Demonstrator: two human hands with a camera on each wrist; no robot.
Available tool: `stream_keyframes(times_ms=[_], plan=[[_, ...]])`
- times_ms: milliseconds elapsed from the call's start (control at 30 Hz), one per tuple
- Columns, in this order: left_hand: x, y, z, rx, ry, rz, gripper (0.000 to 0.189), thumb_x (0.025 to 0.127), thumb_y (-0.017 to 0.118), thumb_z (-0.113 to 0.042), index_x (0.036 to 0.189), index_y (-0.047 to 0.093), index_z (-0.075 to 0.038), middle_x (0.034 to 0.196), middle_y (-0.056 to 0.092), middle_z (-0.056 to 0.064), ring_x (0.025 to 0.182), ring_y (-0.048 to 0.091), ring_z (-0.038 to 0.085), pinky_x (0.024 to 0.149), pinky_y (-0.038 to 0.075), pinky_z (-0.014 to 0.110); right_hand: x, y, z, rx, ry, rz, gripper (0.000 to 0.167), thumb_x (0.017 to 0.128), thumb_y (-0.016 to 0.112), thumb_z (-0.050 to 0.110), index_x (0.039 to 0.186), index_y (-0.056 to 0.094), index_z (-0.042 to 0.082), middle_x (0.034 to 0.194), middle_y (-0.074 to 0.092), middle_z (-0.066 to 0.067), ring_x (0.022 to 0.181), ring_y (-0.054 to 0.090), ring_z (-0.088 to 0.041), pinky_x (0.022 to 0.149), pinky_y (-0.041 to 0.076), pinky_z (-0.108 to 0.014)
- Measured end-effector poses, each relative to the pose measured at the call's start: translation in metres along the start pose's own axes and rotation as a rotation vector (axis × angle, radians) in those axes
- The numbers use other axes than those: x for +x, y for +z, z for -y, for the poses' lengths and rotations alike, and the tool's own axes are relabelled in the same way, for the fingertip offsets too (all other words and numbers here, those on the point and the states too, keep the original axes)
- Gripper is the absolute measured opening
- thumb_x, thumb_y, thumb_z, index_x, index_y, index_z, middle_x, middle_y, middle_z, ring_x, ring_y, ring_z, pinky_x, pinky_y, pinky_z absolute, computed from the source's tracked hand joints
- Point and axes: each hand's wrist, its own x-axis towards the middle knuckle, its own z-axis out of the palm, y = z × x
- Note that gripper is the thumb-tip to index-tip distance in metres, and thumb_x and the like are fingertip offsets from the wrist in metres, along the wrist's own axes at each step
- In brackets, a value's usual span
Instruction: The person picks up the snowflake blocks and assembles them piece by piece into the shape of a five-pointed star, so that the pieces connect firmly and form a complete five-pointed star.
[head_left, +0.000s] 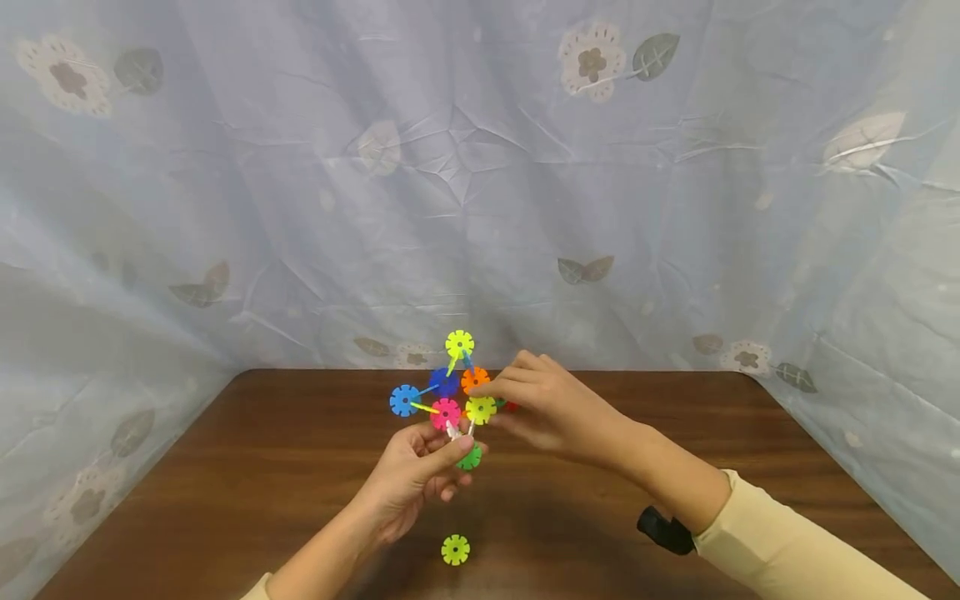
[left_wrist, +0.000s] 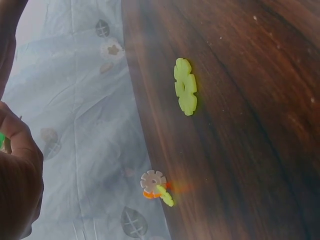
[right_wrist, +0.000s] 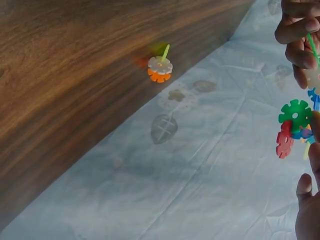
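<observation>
A model of notched plastic interlocking discs (head_left: 446,413), joined edge to edge in several colours, is held up over the table. At its lower end my left hand (head_left: 416,475) grips it, thumb in front by a white disc and a green disc (head_left: 470,457). My right hand (head_left: 562,408) pinches its right side, the index fingertip overlapping the orange disc (head_left: 474,380) just above a yellow-green disc (head_left: 481,410). A darker green disc (right_wrist: 295,115) and a red disc (right_wrist: 285,141) of the model stand by the right fingers in the right wrist view.
A loose yellow-green disc (head_left: 455,550) lies flat on the brown wooden table (head_left: 300,467), below the left hand. Near the table's far edge is a small joined piece of white, orange and yellow-green discs (right_wrist: 160,66). A patterned curtain (head_left: 465,208) hangs behind and beside the table.
</observation>
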Motion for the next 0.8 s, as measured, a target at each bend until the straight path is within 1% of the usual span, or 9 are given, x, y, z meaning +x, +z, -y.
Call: stream_keyframes(times_ms=[133,233,333,433,533,667,800], plan=[[-0.001,0.0,0.001,-0.002,-0.01,-0.003,0.023,0.101,0.071,-0.02,0.117,0.062,-0.007,0.1,0.08,-0.001,0.065,0.067,0.006,0.054,0.048,0.012,-0.004,0.004,0.002,0.047,0.066,0.026,0.039,0.089,0.085,0.018,0.126,0.073,0.012,0.106,0.078,0.008,0.091,0.05,-0.008,0.078,0.044,-0.024],[-0.001,0.001,-0.001,0.002,-0.017,-0.002,0.026,0.101,0.072,-0.021,0.118,0.062,-0.005,0.097,0.08,-0.002,0.063,0.065,0.005,0.053,0.047,0.012,-0.005,0.004,0.004,0.07,0.119,0.038,0.04,0.089,0.084,0.022,0.127,0.073,0.011,0.108,0.079,0.007,0.09,0.051,-0.01,0.078,0.044,-0.024],[0.0,0.001,-0.002,0.015,-0.036,0.004,0.029,0.1,0.072,-0.022,0.12,0.062,-0.004,0.095,0.08,-0.002,0.063,0.063,0.004,0.052,0.046,0.012,-0.009,0.007,0.004,0.127,0.161,0.033,0.038,0.089,0.084,0.019,0.125,0.074,0.01,0.106,0.079,0.005,0.088,0.052,-0.012,0.077,0.046,-0.023],[0.001,0.0,-0.001,0.046,-0.055,0.026,0.028,0.1,0.072,-0.021,0.118,0.063,-0.003,0.093,0.08,-0.002,0.062,0.061,0.004,0.05,0.044,0.011,-0.015,0.012,0.001,0.213,0.193,0.021,0.036,0.088,0.084,0.014,0.122,0.075,0.009,0.102,0.079,0.004,0.085,0.051,-0.013,0.074,0.048,-0.023],[0.002,0.0,0.0,0.086,-0.069,0.053,0.026,0.1,0.073,-0.021,0.116,0.065,-0.002,0.092,0.08,-0.002,0.061,0.059,0.003,0.049,0.042,0.011,-0.023,0.018,-0.003,0.286,0.207,0.003,0.034,0.087,0.084,0.01,0.119,0.076,0.008,0.098,0.078,0.003,0.082,0.05,-0.015,0.069,0.049,-0.022],[0.003,-0.002,0.001,0.13,-0.081,0.088,0.029,0.1,0.073,-0.022,0.116,0.066,0.001,0.09,0.079,-0.002,0.06,0.059,0.001,0.048,0.041,0.01,-0.034,0.027,-0.006,0.365,0.196,-0.03,0.034,0.085,0.084,0.004,0.118,0.075,0.007,0.099,0.076,0.0,0.079,0.049,-0.017,0.06,0.049,-0.021],[0.004,-0.003,0.003,0.149,-0.103,0.123,0.029,0.1,0.072,-0.022,0.113,0.066,0.003,0.087,0.078,-0.002,0.058,0.059,0.0,0.047,0.04,0.01,-0.042,0.033,-0.006,0.386,0.177,-0.054,0.035,0.086,0.083,0.002,0.119,0.074,0.007,0.094,0.072,0.001,0.078,0.048,-0.017,0.058,0.046,-0.017]])
